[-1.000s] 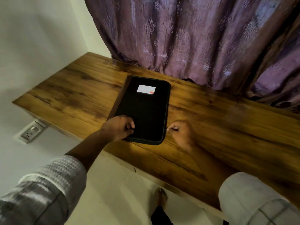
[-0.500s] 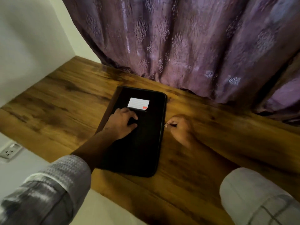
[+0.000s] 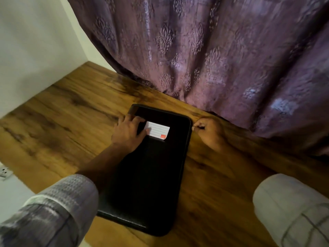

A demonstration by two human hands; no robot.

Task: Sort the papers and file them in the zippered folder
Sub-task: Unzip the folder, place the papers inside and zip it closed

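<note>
A black zippered folder lies flat on the wooden table, with a white label card near its far end. My left hand rests on the folder's far left part, fingers spread and pressing down beside the card. My right hand is at the folder's far right corner, pinching the small zipper pull between thumb and fingers. No papers are in view.
A purple patterned curtain hangs down onto the table's far edge just behind my right hand. A white wall borders the table at the left, and a wall socket shows below the table's left edge.
My right hand has travelled with the zipper pull from the folder's near right side up to its far right corner. My left hand slid from the near end to the far left part.
</note>
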